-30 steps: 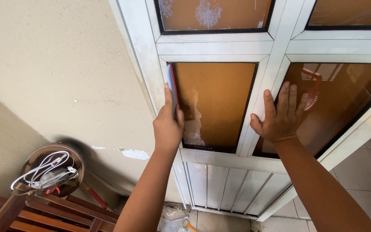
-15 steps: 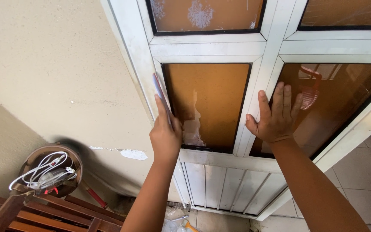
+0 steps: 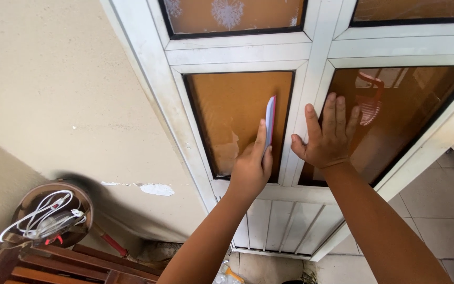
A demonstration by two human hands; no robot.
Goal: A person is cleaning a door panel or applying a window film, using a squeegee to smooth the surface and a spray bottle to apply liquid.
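Observation:
My left hand (image 3: 251,169) holds a flat white scraper with a red edge (image 3: 270,122) upright against the amber glass pane (image 3: 222,110) of a white-framed door, near the pane's right side. A pale, peeled patch (image 3: 228,151) shows on the glass just left of that hand. My right hand (image 3: 328,138) lies flat, fingers spread, on the white frame bar (image 3: 305,100) and the edge of the neighbouring amber pane (image 3: 400,110).
A beige wall (image 3: 64,94) with a chipped paint spot (image 3: 156,189) is on the left. A round brown stand holding a coiled white cable (image 3: 43,218) sits at lower left above dark wooden slats (image 3: 53,265). Floor tiles (image 3: 437,210) lie at the right.
My left hand has slid the scraper to the right across the pane, from its left edge to near its right edge. My right hand has stayed on the frame.

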